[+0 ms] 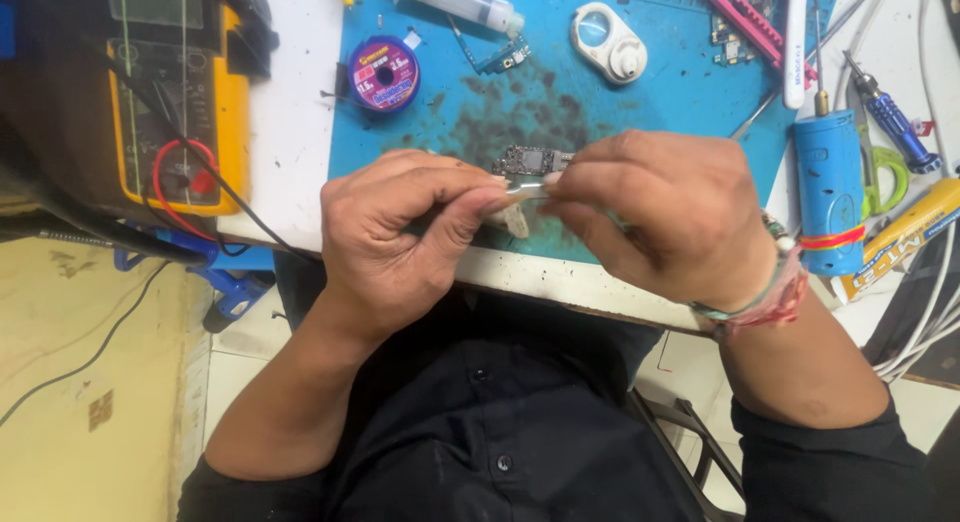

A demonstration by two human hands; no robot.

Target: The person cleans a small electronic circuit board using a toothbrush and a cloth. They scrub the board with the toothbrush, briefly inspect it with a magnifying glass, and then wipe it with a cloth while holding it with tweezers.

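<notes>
Right now my left hand and right hand meet above the blue mat at the desk edge, each grip pinched narrow on thin metal tweezers. Just behind them lies a small circuit board.

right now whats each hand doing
left hand: closed, pinching a thin metal tool
right hand: closed on the same tool's other end

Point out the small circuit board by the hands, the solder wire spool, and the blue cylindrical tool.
small circuit board [530, 162], head view, its visible top face.
solder wire spool [383, 74], head view, label face.
blue cylindrical tool [828, 187], head view, mid-body.
</notes>
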